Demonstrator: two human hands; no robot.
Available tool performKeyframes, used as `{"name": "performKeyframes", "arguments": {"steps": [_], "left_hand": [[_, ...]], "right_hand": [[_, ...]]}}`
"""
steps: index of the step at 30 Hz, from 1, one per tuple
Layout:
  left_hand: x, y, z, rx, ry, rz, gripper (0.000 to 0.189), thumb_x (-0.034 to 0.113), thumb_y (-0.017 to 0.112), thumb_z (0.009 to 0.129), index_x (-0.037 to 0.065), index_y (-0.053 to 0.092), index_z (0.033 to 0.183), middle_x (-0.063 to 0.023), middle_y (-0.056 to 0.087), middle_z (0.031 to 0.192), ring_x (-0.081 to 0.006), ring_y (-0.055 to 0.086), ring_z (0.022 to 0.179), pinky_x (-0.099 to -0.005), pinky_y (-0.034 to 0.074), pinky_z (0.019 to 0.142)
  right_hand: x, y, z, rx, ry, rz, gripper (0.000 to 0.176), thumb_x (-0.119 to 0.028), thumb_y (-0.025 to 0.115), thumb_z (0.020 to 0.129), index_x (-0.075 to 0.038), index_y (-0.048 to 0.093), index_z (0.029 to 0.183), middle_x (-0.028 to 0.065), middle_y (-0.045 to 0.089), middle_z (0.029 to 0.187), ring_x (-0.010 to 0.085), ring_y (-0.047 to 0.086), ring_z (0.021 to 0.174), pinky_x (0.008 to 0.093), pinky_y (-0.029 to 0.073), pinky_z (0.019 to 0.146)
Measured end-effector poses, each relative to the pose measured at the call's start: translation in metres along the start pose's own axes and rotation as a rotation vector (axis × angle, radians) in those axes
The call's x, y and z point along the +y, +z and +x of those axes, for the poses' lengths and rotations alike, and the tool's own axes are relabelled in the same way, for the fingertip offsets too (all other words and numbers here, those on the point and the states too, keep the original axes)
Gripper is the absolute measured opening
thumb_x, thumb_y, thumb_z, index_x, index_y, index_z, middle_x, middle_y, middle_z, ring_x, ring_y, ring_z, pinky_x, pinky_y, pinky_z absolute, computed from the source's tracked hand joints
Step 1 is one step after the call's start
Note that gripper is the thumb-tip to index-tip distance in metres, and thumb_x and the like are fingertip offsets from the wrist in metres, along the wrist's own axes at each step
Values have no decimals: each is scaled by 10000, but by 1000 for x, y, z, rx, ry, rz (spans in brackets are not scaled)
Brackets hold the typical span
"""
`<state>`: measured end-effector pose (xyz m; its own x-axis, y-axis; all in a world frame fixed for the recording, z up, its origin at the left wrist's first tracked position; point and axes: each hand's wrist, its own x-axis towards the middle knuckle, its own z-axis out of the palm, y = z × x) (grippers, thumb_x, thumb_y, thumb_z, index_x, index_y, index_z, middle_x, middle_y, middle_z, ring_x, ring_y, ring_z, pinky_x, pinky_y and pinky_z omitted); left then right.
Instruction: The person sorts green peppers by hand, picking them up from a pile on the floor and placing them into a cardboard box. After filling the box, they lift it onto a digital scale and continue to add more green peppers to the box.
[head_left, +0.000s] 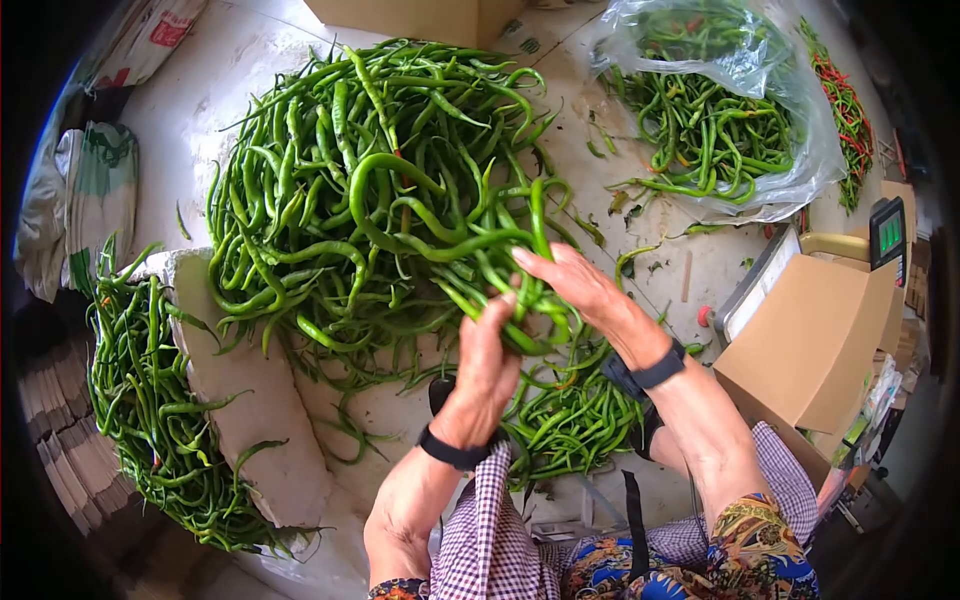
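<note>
Long green peppers (330, 190) lie in a big heap on the floor. At its lower right edge my left hand (490, 345) is closed around several green peppers, its thumb pointing up. My right hand (575, 280) is just to the right, thumb and fingers against the same bunch (525, 300), with a long curved pepper by the thumb. Its fingertips are partly hidden by the peppers. Below the hands, between my legs, is a smaller pile of green peppers (570, 430).
A clear plastic bag (815, 150) of green peppers lies upper right, beside red and green peppers (845, 120). An open cardboard box (800, 340) and a scale (765, 280) stand right. More peppers (150, 400) lie left by a white block (245, 400).
</note>
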<state>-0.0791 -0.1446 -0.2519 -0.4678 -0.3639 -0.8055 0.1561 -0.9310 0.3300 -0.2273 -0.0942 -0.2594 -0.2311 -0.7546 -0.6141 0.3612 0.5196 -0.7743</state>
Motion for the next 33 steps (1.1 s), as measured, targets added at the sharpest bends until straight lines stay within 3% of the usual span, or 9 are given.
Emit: {"name": "performKeyframes", "arguments": {"steps": [6, 9, 12, 13, 21, 26, 28, 30, 33], "left_hand": [[-34, -8, -24, -153, -165, 35, 388, 142, 660, 866, 52, 535, 1223, -6, 581, 1103, -109, 526, 938, -293, 449, 821], [-23, 3, -31, -258, -26, 97, 488, 214, 705, 857, 50, 492, 1264, -40, 557, 1193, -136, 524, 1063, -306, 443, 890], [-2, 10, -31, -331, -45, 132, 422, 184, 716, 835, 60, 544, 1200, -28, 627, 1070, -149, 559, 1004, -328, 444, 886], [7, 11, -30, -398, -27, 188, 402, 141, 700, 830, 48, 548, 1191, -56, 660, 1048, -163, 586, 1000, -323, 446, 889], [49, 56, -90, -342, 83, 270, 253, 104, 634, 832, 3, 561, 1053, -64, 622, 863, -155, 612, 796, -309, 522, 728], [68, 84, -116, -362, 124, 400, 268, 90, 641, 851, 15, 550, 1091, -60, 616, 927, -146, 605, 788, -299, 519, 724], [74, 95, -126, -495, 96, 527, 356, 131, 689, 861, 45, 528, 1167, -27, 602, 1008, -121, 590, 888, -274, 497, 761], [67, 111, -148, -566, 106, 405, 434, 150, 710, 853, 64, 509, 1228, -21, 593, 1080, -113, 551, 1009, -287, 462, 836], [63, 122, -163, -542, 158, 376, 533, 160, 724, 845, 75, 462, 1301, -31, 572, 1158, -140, 518, 1087, -321, 415, 932]], "right_hand": [[19, -6, -69, 106, 10, 31, 336, -322, 559, 941, -16, 622, 1067, 26, 617, 936, 115, 536, 874, 289, 450, 778], [7, 8, -91, 222, -46, 144, 322, -285, 580, 934, -18, 625, 1110, 34, 635, 985, 122, 548, 923, 290, 448, 831], [-14, 3, -110, 208, -102, 41, 349, -257, 574, 941, -28, 587, 1203, 49, 625, 1128, 130, 555, 1037, 302, 424, 934], [-19, 4, -115, 221, -137, 214, 327, -241, 576, 935, -31, 595, 1185, 47, 636, 1109, 125, 569, 1029, 304, 427, 935], [-62, 2, -152, 245, -274, 304, 304, -210, 636, 900, -56, 610, 1161, -18, 633, 1022, 81, 545, 936, 263, 429, 849], [-77, 5, -154, 231, -390, 291, 231, -109, 630, 895, -51, 610, 1117, -15, 631, 963, 92, 571, 868, 256, 461, 800], [-91, 12, -157, 279, -441, 72, 230, -118, 614, 903, -27, 588, 1113, 30, 650, 949, 124, 589, 877, 277, 474, 811], [-89, 25, -159, 542, -654, -484, 339, -128, 620, 851, 10, 495, 1135, 206, 569, 1046, 363, 572, 988, 434, 470, 862], [-99, 47, -180, 642, -703, -727, 436, -127, 637, 804, 37, 461, 1168, 232, 484, 1159, 424, 504, 1072, 472, 436, 911]]}}
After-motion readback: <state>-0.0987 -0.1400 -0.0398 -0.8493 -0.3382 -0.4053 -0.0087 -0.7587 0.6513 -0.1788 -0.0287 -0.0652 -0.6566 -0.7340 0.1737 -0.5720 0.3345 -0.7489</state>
